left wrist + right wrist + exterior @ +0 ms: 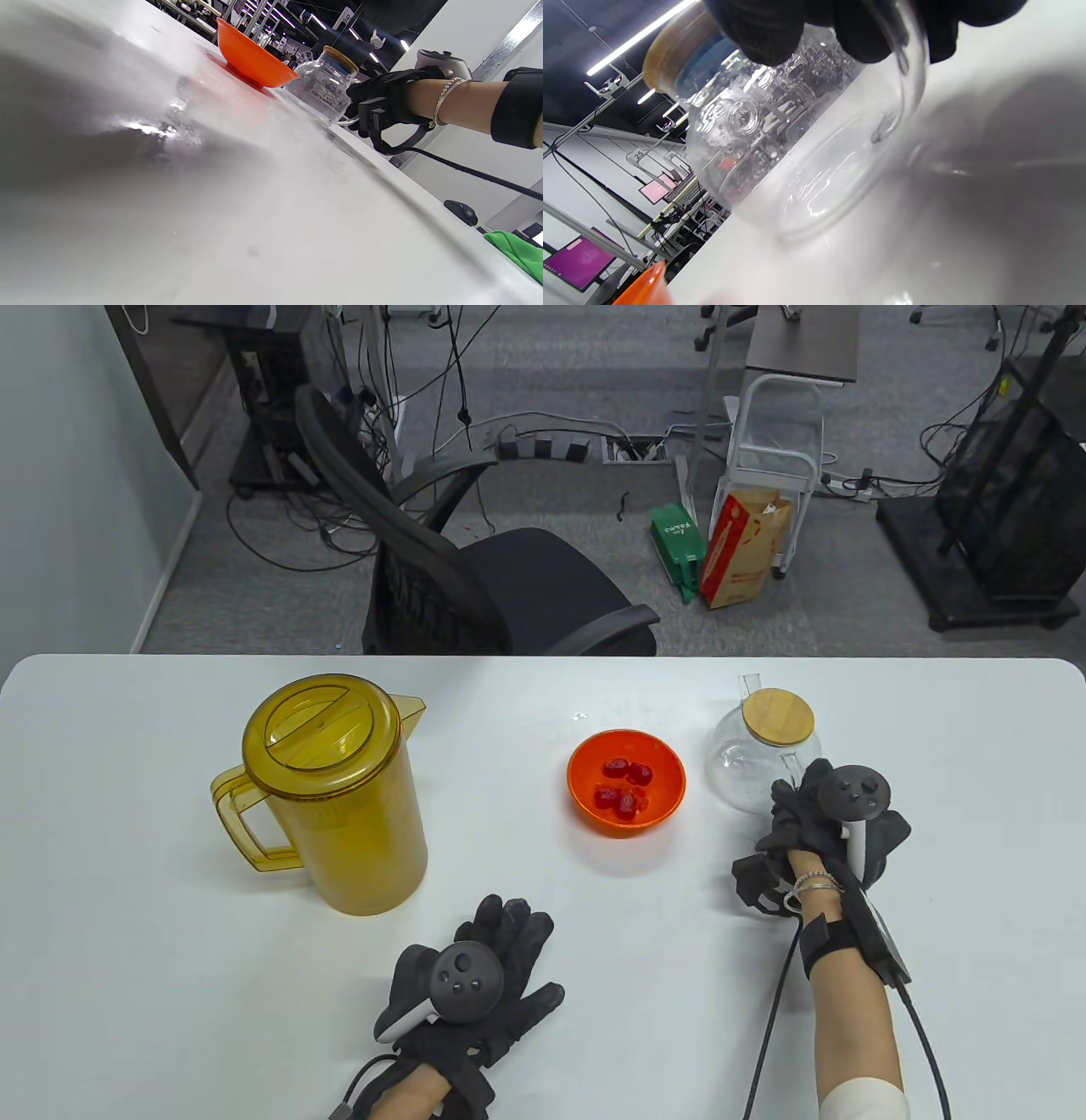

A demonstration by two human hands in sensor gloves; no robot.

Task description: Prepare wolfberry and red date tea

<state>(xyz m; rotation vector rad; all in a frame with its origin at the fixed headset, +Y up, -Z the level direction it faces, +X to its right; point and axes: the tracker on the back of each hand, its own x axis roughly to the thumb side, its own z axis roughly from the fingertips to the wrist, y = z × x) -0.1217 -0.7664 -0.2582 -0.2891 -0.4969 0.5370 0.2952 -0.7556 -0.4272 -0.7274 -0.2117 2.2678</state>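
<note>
Gripping the clear handle of the glass teapot point(751, 763), the right hand point(827, 823) has its gloved fingers point(763, 29) curled around that loop, as the right wrist view shows close up. The teapot stands on the white table point(127, 814) toward its far right, closed by a round bamboo lid point(778, 716), and nothing can be made out inside it. Just to its left sits the orange bowl point(585, 797) with several red dates point(625, 785) in it. Well to the left stands the amber pitcher point(339, 806), lid on, handle pointing left. Near the front edge, the left hand point(475, 984) rests palm down on the table, its grip apart, fingers spread and holding nothing.
</note>
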